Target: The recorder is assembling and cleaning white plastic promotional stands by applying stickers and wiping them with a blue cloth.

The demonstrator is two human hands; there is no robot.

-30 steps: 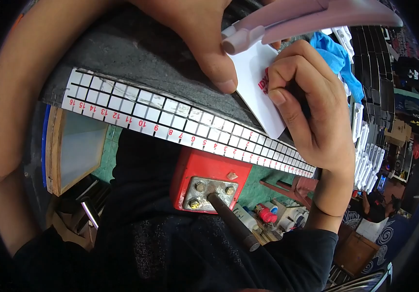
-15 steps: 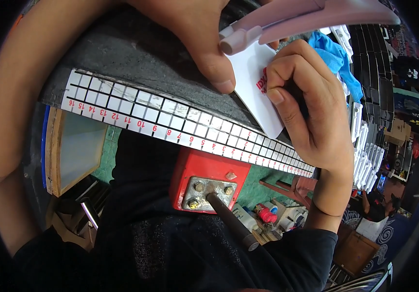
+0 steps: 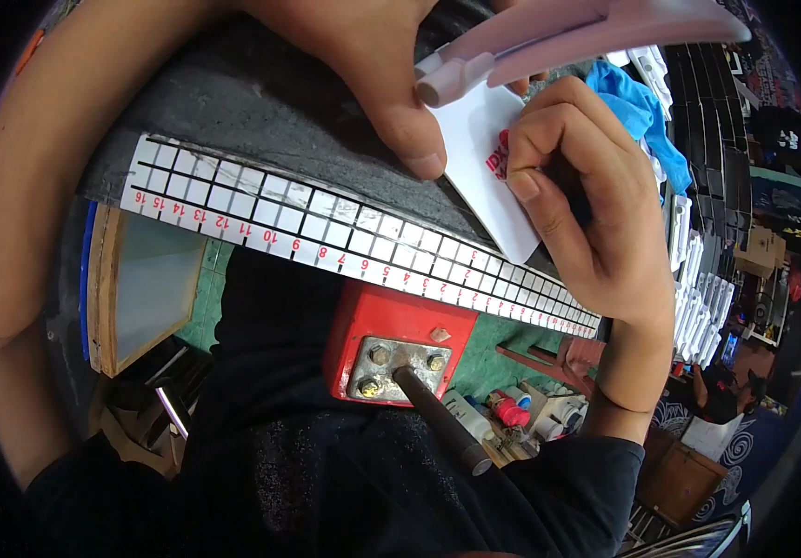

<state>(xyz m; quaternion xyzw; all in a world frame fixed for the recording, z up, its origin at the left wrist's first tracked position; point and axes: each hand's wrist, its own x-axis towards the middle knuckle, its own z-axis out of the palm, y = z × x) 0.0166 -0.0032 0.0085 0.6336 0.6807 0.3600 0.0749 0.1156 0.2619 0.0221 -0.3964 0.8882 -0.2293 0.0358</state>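
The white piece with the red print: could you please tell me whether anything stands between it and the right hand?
Nothing visible does: the curled fingers of the right hand overlap the right side of the white piece, beside its red print. The pink plastic part overlaps only its upper end in this view.

Counter: dark grey top, scuffed, pale specks and scratches. Near edge carries a white measuring strip, black grid, red numerals, running the edge at a slant; shiny patches on the strip mid-length. White card with red print over the right part, near corner reaching the strip; unclear whether flat on the surface. Farther right, blue cloth, crumpled, beside white plastic parts; their support hard to make out.
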